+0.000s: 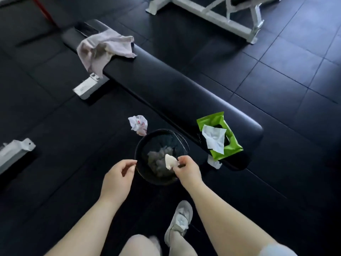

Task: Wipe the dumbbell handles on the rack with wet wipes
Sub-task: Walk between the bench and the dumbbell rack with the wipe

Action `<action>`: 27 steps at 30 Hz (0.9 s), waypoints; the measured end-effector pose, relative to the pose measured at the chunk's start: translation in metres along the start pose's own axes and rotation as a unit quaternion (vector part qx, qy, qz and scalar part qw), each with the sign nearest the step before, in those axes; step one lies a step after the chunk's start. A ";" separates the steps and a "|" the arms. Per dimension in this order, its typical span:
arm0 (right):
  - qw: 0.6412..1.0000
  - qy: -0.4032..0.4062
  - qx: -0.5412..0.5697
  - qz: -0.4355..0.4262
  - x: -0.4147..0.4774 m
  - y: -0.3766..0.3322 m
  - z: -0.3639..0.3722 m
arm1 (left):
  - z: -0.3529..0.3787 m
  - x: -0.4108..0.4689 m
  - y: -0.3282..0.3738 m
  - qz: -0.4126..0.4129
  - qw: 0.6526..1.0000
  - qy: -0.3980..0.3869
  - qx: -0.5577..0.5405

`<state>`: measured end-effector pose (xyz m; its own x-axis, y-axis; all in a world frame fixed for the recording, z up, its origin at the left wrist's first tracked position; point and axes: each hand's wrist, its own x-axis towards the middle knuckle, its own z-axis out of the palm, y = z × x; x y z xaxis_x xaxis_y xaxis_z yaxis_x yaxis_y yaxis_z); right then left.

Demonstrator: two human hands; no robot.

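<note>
My right hand (pixel 186 169) pinches a crumpled white wet wipe (pixel 169 161) above the open top of a round black bin (pixel 140 145) on the floor. Grey used wipes lie at the bottom of the bin. My left hand (pixel 118 174) hovers at the bin's left rim, fingers loosely curled, holding nothing. A green pack of wet wipes (pixel 230 145) lies on the near end of a black bench (pixel 166 85), with a fresh white wipe (pixel 214 138) sticking out of its opening. No dumbbells or rack are in view.
A pale towel (pixel 105 50) is draped over the far end of the bench. A crumpled white wrapper (pixel 138 124) lies on the dark floor behind the bin. White metal frames stand at the top right (pixel 212 12) and left edge (pixel 14 152). My shoe (pixel 180 220) is below the bin.
</note>
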<state>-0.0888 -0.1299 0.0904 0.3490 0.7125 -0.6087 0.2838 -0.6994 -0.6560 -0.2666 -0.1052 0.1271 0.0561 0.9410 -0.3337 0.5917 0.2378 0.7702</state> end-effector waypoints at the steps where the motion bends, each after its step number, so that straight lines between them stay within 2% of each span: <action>1: 0.999 -0.018 -0.026 0.006 0.012 0.000 0.001 | 0.002 0.015 -0.002 -0.003 1.000 -0.006 0.015; 4: 0.996 -0.008 -0.059 0.059 0.038 0.007 -0.011 | 0.010 0.051 -0.005 -0.011 0.997 -0.039 0.067; 6: 0.994 0.052 -0.057 0.076 0.056 0.013 -0.025 | 0.023 0.079 0.001 0.005 0.993 -0.074 0.094; 10: 0.972 0.210 -0.039 0.101 0.097 0.018 -0.058 | 0.066 0.142 0.023 0.097 0.968 -0.173 0.155; 13: 0.954 0.268 -0.010 0.137 0.122 0.029 -0.073 | 0.102 0.180 0.043 0.153 0.936 -0.235 0.213; 15: 0.947 0.283 0.016 0.152 0.135 0.035 -0.079 | 0.124 0.199 0.053 0.186 0.907 -0.265 0.270; 18: 0.945 0.275 0.032 0.174 0.151 0.044 -0.084 | 0.153 0.219 0.061 0.264 0.826 -0.301 0.398; 20: 0.944 0.263 0.048 0.193 0.160 0.049 -0.085 | 0.172 0.224 0.063 0.311 0.776 -0.320 0.445; 23: 0.945 0.247 0.050 0.209 0.174 0.057 -0.085 | 0.203 0.223 0.066 0.354 0.733 -0.354 0.461; 27: 0.940 0.228 0.027 0.253 0.184 0.067 -0.087 | 0.230 0.222 0.070 0.340 0.692 -0.385 0.507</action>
<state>0.0726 -0.0506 -0.0266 0.7772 0.1820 -0.6024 -0.0639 -0.9295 -0.3633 -0.0278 0.0653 -0.0178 0.7797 0.2518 -0.5732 0.4561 -0.8557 0.2444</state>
